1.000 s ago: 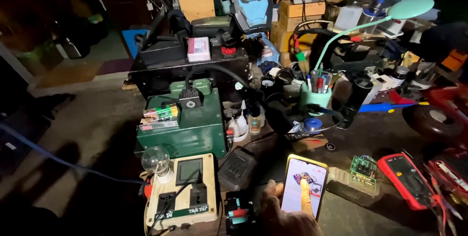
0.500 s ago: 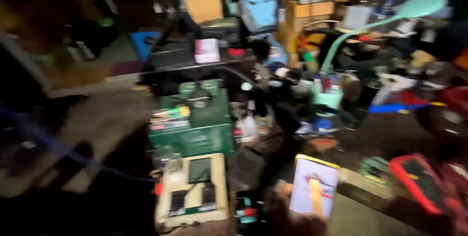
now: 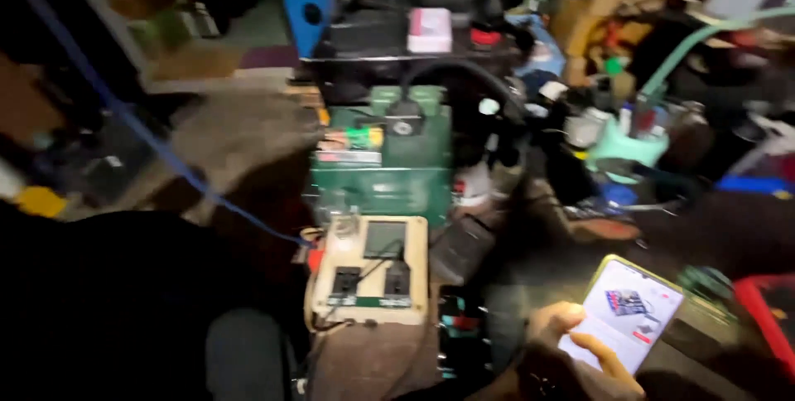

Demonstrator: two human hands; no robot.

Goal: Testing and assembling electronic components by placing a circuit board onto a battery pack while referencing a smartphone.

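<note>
Hand (image 3: 571, 364) at bottom edge: fingers (image 3: 609, 357) curled around a lit phone (image 3: 625, 314), thumb on its left edge | which hand: cannot tell | beige tester box (image 3: 373, 272) left on cluttered desk (image 3: 530, 268)

One bare hand (image 3: 571, 355) with curled fingers (image 3: 609, 358); no sleeve visible.

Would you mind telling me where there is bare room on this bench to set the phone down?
Little is free. The dark patch between the phone and the mint-green holder looks barest, though blurred. Around the green box and beige tester it is crowded. Left of them lies an open brownish surface.
</note>
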